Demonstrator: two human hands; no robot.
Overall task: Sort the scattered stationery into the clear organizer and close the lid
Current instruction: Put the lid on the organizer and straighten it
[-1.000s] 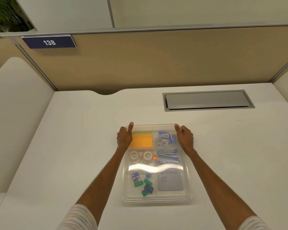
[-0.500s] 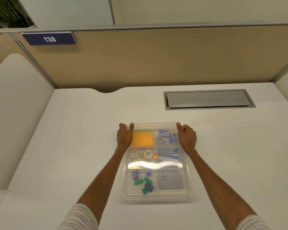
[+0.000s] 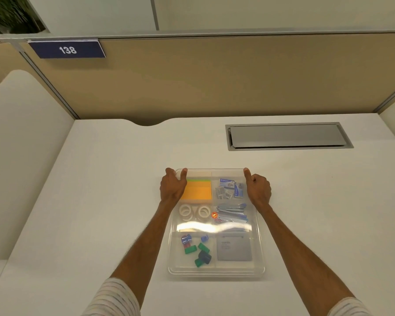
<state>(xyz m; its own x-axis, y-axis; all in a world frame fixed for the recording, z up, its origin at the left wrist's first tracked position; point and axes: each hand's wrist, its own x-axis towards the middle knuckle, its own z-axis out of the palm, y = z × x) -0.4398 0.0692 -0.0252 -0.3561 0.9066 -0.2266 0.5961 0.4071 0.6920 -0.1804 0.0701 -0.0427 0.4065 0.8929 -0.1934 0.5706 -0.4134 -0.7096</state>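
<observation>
The clear organizer (image 3: 216, 271) lies on the white desk with its transparent lid (image 3: 214, 229) lying flat over the compartments. Through the lid I see orange sticky notes (image 3: 197, 191), staple boxes (image 3: 229, 190), tape rolls (image 3: 194, 212), staplers (image 3: 232, 213), green and blue clips (image 3: 197, 249) and a grey pad (image 3: 234, 248). My left hand (image 3: 172, 188) grips the far left corner of the lid, thumb on top. My right hand (image 3: 258, 189) grips the far right corner the same way.
A grey metal cable hatch (image 3: 287, 136) is set into the desk at the back right. A tan partition with a blue sign reading 138 (image 3: 66, 50) stands behind the desk. A white divider (image 3: 21, 144) rises along the left side.
Both hands have slid slightly toward the far corners of the lid, and the lid has settled flat on the organizer. The view has tilted a little.
</observation>
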